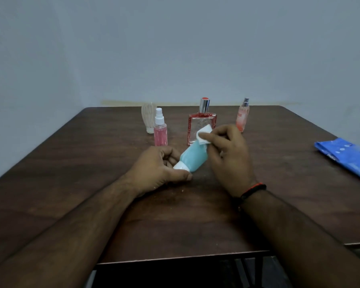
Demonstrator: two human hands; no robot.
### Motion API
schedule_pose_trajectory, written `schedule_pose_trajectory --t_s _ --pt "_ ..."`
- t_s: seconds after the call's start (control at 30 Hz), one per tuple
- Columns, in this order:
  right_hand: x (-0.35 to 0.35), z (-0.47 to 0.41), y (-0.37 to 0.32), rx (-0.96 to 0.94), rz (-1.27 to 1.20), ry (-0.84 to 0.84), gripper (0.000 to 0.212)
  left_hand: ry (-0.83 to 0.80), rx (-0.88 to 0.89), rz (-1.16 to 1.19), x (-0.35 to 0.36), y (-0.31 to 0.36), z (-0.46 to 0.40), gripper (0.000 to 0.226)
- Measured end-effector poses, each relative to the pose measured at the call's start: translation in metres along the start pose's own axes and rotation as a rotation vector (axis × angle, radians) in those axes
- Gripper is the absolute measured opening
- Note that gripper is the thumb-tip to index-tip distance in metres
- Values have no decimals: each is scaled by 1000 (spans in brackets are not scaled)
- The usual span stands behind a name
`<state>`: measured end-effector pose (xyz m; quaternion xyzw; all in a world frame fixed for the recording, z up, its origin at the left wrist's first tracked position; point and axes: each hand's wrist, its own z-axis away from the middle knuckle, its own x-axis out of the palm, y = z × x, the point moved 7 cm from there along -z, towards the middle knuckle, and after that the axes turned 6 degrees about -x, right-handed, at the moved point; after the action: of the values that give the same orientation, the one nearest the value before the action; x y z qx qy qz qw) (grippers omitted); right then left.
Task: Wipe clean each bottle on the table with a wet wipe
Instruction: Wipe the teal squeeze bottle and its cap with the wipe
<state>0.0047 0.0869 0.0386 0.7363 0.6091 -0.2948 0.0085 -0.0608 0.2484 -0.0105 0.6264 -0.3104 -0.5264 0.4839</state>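
At the centre of the frame, a turquoise bottle is held tilted just above the dark wooden counter. Its white cap end is gripped by the curled fingers of the left hand. A folded white wet wipe is pinched by the right hand against the bottle's upper end. Behind, four more bottles are stood upright — ribbed clear, pink spray, square red-edged, slim orange. A blue wipes packet is seen at the right edge.

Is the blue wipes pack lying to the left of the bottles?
No, the wipes pack lies at the table's right edge.
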Motion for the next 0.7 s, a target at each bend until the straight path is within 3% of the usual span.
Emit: schedule_pose_trajectory --t_s 0.1,0.23,0.37,0.43,0.6,0.7 --pt "2 1 -2 10 -7 -32 31 16 11 -27 -1 -1 -1 41" --pt "21 10 -35 -223 -5 -277 29 32 61 -24 -2 -2 -1 39" --pt "25 15 -47 -346 -7 -345 27 54 121 -51 -3 0 -1 50" --pt "21 12 -40 -312 -3 -304 30 47 102 -35 -3 0 -1 47" --pt "1 0 1 -5 2 -19 29 59 61 -28 -1 0 -2 38" --pt "1 1 2 11 -4 -17 32 54 60 -13 -2 -1 -3 35"
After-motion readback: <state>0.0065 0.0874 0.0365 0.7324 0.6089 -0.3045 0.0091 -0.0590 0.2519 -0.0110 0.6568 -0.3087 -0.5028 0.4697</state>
